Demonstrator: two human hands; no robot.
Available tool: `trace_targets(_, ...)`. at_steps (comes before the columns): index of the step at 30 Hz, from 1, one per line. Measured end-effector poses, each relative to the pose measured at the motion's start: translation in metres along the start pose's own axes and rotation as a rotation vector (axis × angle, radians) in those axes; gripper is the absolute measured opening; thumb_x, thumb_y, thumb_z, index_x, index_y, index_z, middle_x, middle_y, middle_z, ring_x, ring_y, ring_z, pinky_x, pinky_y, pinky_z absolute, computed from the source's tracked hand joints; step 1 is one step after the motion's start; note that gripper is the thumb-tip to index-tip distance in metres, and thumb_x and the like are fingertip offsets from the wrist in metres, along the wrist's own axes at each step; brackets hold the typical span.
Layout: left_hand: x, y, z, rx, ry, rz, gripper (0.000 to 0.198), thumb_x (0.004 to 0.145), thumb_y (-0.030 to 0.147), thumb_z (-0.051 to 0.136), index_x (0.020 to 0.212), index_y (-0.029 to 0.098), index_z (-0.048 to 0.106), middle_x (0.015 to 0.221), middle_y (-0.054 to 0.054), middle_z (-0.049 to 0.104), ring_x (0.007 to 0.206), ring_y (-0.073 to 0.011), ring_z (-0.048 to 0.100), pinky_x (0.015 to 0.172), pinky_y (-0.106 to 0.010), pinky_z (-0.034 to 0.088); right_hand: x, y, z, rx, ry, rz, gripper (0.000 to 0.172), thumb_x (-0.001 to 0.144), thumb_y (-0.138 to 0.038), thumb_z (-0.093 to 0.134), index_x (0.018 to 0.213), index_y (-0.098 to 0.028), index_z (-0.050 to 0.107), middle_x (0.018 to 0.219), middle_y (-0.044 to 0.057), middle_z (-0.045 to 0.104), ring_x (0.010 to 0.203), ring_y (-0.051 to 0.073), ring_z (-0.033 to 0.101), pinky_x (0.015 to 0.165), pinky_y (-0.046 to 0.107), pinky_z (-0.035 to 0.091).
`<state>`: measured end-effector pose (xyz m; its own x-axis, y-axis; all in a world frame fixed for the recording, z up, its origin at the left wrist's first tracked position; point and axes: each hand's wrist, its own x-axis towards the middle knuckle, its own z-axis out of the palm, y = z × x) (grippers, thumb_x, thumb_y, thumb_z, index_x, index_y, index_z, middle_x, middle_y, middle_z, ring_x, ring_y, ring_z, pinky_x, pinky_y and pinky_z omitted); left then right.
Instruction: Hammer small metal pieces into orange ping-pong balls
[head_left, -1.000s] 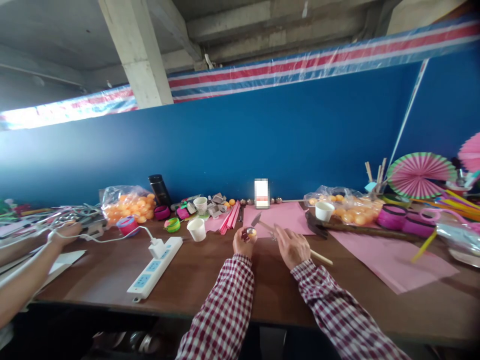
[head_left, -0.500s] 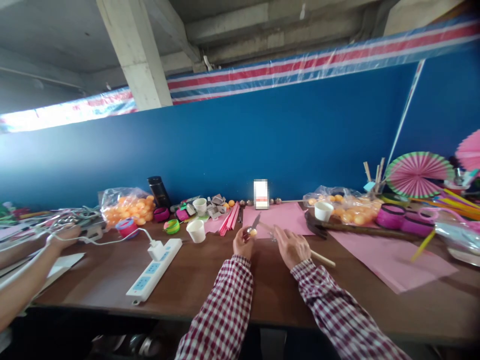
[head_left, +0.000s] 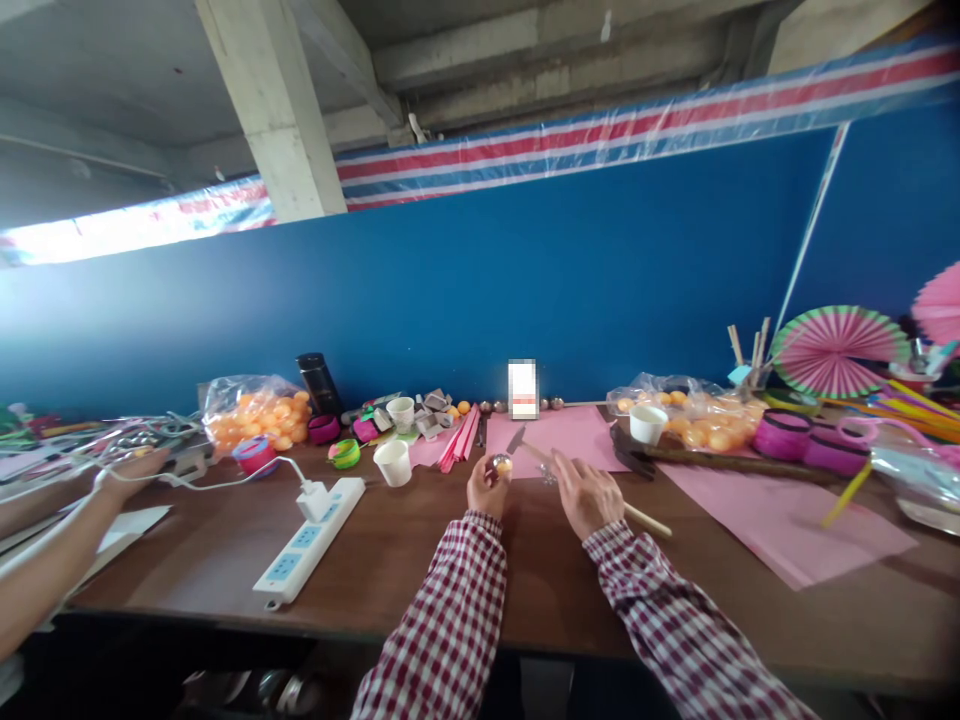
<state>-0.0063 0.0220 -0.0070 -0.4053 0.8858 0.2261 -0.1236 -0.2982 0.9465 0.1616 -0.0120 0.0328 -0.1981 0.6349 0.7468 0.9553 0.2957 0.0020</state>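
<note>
My left hand is closed around a small ball, partly orange and partly covered in something shiny and silvery. In my right hand is a small hammer, gripped around its pale wooden handle, whose end sticks out behind the hand. The hammer's head is raised just beyond the ball and apart from it. Small silvery bits lie by my right fingertips, too tiny to name. Under the hammer head, farther back, lies a pink paper sheet.
A white power strip and a paper cup stand left. Bags of orange balls lie at both sides. A larger wooden-handled hammer rests right, beside another pink sheet. Another person's arm reaches in at far left.
The hammer's head has tilted and shifted slightly, and it looks sharper than before. Both hands stay nearly where they were, with the ball still in my left hand.
</note>
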Motion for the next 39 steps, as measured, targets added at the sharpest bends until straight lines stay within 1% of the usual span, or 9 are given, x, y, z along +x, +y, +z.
trace_targets(11,-0.0031,0.0037,0.0006,-0.024,-0.016,-0.023,0.041,0.051,0.010,0.067,0.090,0.014,0.056,0.089,-0.008,0.063,0.077,-0.0143,0.060,0.072,-0.027,0.047,-0.0009,-0.0012,0.0021,0.008,-0.005,-0.013,0.032,0.087,-0.033,0.033,0.112,-0.024,0.051,0.073,0.003,0.060,0.064,0.010,0.052,0.062,0.025,0.025)
trace_targets(20,0.0004,-0.0011,-0.0005,-0.037,-0.004,-0.001,0.040,0.052,0.011,0.068,0.090,0.014,0.056,0.086,-0.006,0.063,0.076,-0.0130,0.060,0.074,-0.026,0.046,-0.0007,-0.0007,0.0015,0.002,-0.009,0.003,0.033,0.087,-0.033,0.033,0.114,-0.025,0.049,0.074,0.003,0.060,0.064,0.011,0.052,0.063,0.025,0.025)
trace_targets(26,0.0001,-0.0003,-0.0009,-0.041,-0.026,-0.001,0.039,0.053,0.015,0.069,0.090,0.014,0.057,0.085,-0.007,0.064,0.074,-0.0133,0.060,0.073,-0.027,0.046,-0.0014,-0.0023,0.0034,0.015,-0.021,-0.041,0.032,0.087,-0.031,0.032,0.113,-0.025,0.050,0.070,0.002,0.060,0.062,0.009,0.051,0.061,0.025,0.024)
trace_targets(30,0.0009,-0.0012,-0.0011,-0.047,-0.027,0.009,0.042,0.053,0.015,0.069,0.093,0.014,0.057,0.087,-0.006,0.064,0.078,-0.0142,0.060,0.075,-0.028,0.045,-0.0010,-0.0012,0.0029,0.001,-0.011,0.001,0.033,0.087,-0.032,0.032,0.115,-0.025,0.048,0.074,0.003,0.060,0.063,0.010,0.052,0.061,0.026,0.024)
trace_targets(34,-0.0001,-0.0009,-0.0012,-0.046,-0.045,0.013,0.040,0.053,0.015,0.068,0.091,0.013,0.057,0.086,-0.007,0.064,0.079,-0.0151,0.060,0.076,-0.029,0.045,-0.0007,-0.0001,0.0027,-0.005,-0.043,-0.001,0.032,0.087,-0.032,0.032,0.114,-0.025,0.049,0.071,0.002,0.060,0.060,0.010,0.051,0.060,0.026,0.024)
trace_targets(39,-0.0018,0.0010,-0.0008,-0.051,-0.053,0.016,0.039,0.052,0.014,0.068,0.090,0.014,0.059,0.087,-0.006,0.064,0.081,-0.0161,0.060,0.078,-0.030,0.044,-0.0005,-0.0024,0.0011,-0.005,-0.026,0.021,0.032,0.087,-0.032,0.032,0.114,-0.025,0.049,0.073,0.002,0.060,0.063,0.010,0.052,0.061,0.026,0.024)
